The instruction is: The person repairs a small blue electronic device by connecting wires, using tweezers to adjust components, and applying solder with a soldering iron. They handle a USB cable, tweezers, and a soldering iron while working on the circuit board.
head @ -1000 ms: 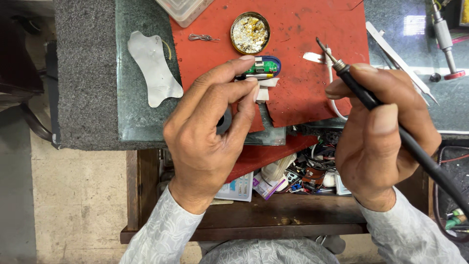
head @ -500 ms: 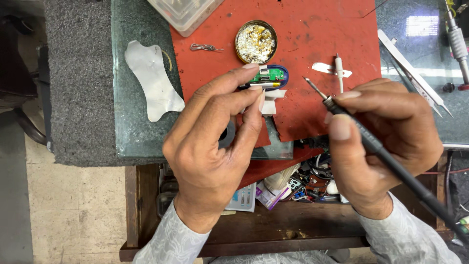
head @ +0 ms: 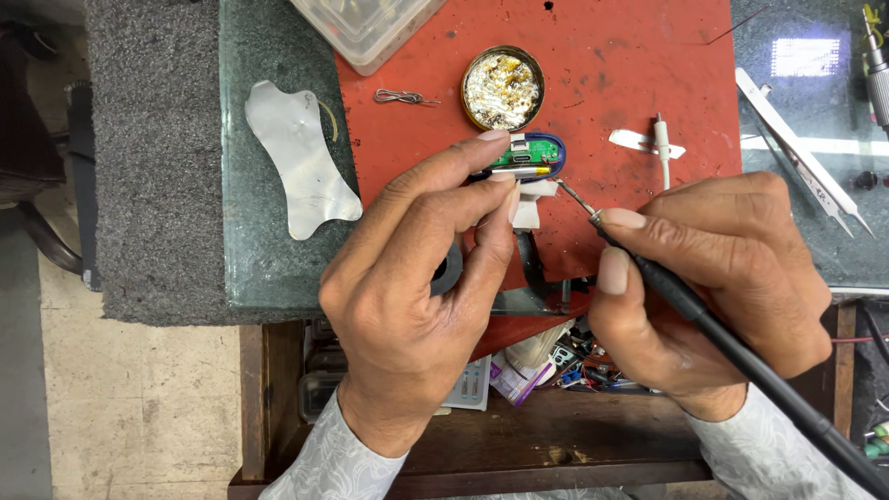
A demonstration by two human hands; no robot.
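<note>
My left hand pins a small green circuit board in a blue oval casing against the red mat, with its index and middle fingertips on the board's near edge. My right hand grips a black soldering iron like a pen. The iron's metal tip points up and left, close to the board's right end, beside a white piece under my fingers.
A round tin of solder residue sits above the board. A clear plastic box, a bent wire, a metal pry sheet, a white tool and tweezers lie around. An open drawer of parts is below.
My right hand has brought the iron down and left, so its tip now sits by the board's right end. My left hand has stayed on the board.
</note>
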